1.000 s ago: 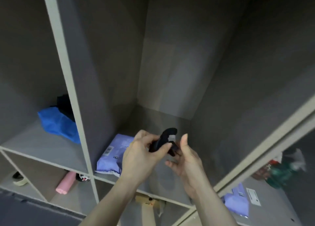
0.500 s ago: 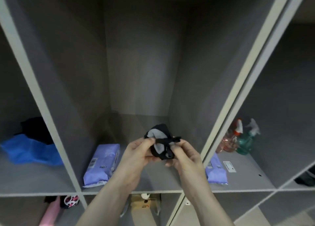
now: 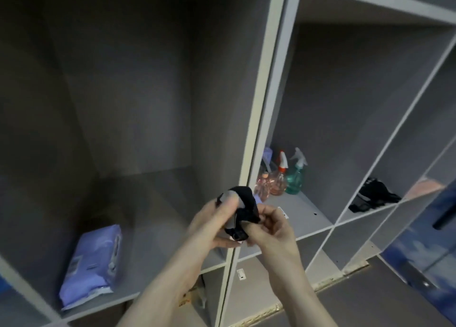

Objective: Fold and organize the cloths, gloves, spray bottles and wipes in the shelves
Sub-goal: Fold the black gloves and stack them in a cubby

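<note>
Both hands work a balled black-and-grey glove in front of the shelf divider.

The left hand curls its fingers and thumb around the glove from one side, while the right hand pinches its lower edge from the other; the bundle sits in mid-air between them, not yet on any shelf. The roll looks loose, so easing either pinch could let it spring open or drop. More black gloves lie two compartments right, past the spray bottles; a wipes pack lies lower left.
</note>
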Demonstrator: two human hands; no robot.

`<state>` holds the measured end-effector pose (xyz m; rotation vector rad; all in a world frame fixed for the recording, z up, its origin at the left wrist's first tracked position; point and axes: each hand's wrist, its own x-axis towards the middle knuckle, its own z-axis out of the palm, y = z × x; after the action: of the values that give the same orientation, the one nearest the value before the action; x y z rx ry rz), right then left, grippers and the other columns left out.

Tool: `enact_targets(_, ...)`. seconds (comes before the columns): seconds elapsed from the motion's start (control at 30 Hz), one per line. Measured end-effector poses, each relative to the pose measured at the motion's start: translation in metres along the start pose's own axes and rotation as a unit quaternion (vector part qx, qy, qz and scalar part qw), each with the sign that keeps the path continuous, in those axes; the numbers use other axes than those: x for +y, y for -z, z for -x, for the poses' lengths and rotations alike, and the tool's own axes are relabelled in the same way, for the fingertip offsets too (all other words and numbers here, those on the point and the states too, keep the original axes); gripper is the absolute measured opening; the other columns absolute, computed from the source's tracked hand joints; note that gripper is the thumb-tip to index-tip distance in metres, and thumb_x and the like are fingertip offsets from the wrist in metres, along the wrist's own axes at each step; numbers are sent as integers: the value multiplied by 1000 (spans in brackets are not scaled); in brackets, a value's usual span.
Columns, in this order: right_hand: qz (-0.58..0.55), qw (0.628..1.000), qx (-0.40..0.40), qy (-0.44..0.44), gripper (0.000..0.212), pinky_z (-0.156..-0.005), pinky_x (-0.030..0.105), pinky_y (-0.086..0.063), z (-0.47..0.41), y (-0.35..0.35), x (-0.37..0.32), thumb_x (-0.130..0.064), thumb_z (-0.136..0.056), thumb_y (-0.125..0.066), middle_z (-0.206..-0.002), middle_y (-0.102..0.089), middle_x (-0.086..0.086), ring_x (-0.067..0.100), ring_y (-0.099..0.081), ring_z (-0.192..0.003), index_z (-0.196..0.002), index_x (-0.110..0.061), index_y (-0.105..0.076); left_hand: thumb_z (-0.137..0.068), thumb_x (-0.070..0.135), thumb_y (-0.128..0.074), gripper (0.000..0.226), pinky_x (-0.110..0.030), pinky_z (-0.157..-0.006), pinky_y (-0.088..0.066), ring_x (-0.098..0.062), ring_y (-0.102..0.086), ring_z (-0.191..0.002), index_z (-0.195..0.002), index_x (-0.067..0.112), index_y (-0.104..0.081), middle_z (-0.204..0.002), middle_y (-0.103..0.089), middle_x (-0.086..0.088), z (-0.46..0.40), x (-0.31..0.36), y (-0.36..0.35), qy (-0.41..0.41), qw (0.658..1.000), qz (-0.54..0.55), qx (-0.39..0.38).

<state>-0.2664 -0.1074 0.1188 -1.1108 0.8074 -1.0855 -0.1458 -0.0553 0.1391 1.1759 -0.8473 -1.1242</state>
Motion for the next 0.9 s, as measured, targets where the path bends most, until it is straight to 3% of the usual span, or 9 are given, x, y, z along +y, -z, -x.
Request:
enact_targets(0.07, 0, 1000, 16, 5, 25, -51, 15, -46, 3, 14, -2, 14, -79, -64, -70, -65, 0, 5, -58, -58, -97, -2, -60, -72, 37, -79, 34, -30, -63, -57, -12, -71, -79, -100, 21, -68, -89, -74, -1, -6, -8, -20, -29, 997, -53, 36)
enact_targets(0.13, 5, 999, 32, -2, 22, -53, 15, -45, 4, 31, -4, 8, -79, -68, -75, -66, 3, 8, -57, -63, -98, -3, -63, -81, 12, -74, 11, -23, -50, -51, -8, -66, -63, -89, 18, -69, -73, -72, 2, -15, -15, -40, -43, 996, -57, 59)
enact_targets(0.27, 7, 997, 78, -28, 13, -52, 22, -38, 0, 85, -15, -6, -80, -72, -69, -64, -2, 11, -51, -61, -90, -8, -64, -83, 0, -66, 15, -23, -51, -53, -14, -67, -61, -87, 15, -71, -69, -73, 1, -29, -24, -88, -43, 998, -42, 30)
enact_targets(0.43, -32, 993, 115, -12, 5, -48, 17, -40, -12, 160, -45, -2, -84, -63, -63, -60, 4, 10, -49, -53, -80, -3, -63, -80, 3, -65, 18, -32, -64, -59, -26, -72, -85, -97, 6, -71, -92, -75, -14, -51, -34, -159, 21, 997, 55, -40)
enact_targets(0.57, -61, 993, 97, -26, 13, -62, 27, -40, -29, 218, -67, -9, -66, -76, -75, -58, 14, 20, -50, -66, -68, -10, -63, -68, 8, -62, 18, -37, -63, -61, -24, -72, -73, -81, 4, -73, -83, -73, -17, -76, -43, -213, 82, 980, 155, -91)
enact_targets(0.67, -123, 988, 67, -58, 21, -69, 32, -41, -42, 265, -85, -9, -55, -78, -72, -59, 13, 24, -53, -70, -62, -9, -59, -70, 10, -61, 19, -35, -63, -61, -25, -71, -74, -84, 4, -73, -89, -72, -15, -92, -52, -255, 147, 952, 237, -129)
enact_targets(0.8, -210, 973, -1, -96, 52, -68, 28, -50, -54, 332, -105, -24, -34, -95, -82, -68, 6, 17, -64, -73, -76, -10, -68, -74, 25, -61, 27, -29, -60, -58, -25, -71, -74, -92, 9, -73, -96, -71, -15, -109, -68, -320, 188, 919, 296, -177)
enact_targets(0.9, -191, 976, -23, -100, 69, -76, 30, -55, -55, 377, -119, -25, -35, -93, -97, -73, 8, 19, -69, -84, -99, -7, -75, -76, 27, -61, 26, -27, -60, -58, -23, -70, -71, -83, 8, -76, -91, -72, -14, -120, -77, -368, 194, 917, 289, -193)
